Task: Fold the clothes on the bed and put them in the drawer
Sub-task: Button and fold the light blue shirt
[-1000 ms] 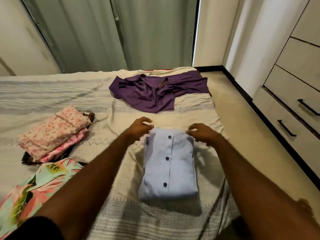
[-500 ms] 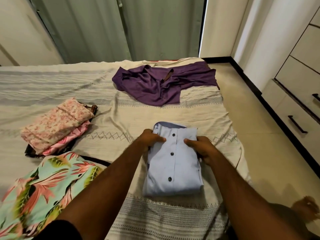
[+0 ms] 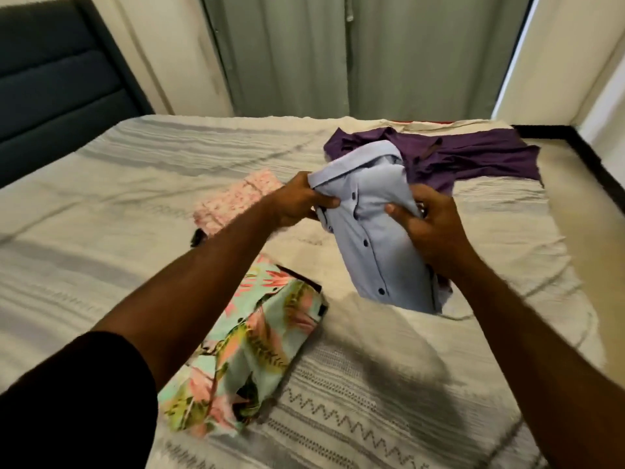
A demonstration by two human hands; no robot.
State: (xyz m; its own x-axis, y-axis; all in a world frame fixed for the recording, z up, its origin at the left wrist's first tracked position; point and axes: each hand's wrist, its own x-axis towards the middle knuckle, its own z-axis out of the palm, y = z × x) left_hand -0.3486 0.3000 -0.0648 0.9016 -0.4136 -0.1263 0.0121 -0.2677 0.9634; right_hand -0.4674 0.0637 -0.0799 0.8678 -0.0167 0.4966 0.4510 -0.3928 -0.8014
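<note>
1. Folded light-blue shirt (image 3: 375,231): lifted clear of the bed (image 3: 101,211), collar end far and up, hem end near and low, long axis tilted toward the viewer.
2. Left hand (image 3: 297,204) pinching the collar-side edge; right hand (image 3: 433,225) clasped round the opposite edge, thumb on the front, fingers behind. Both equally near.
3. Just left and below: floral folded garment (image 3: 250,350), pink folded pile (image 3: 236,201). Behind: unfolded purple garment (image 3: 473,157).
4. Drawer out of frame; shirt's back and right-hand fingers hidden; some motion blur.
</note>
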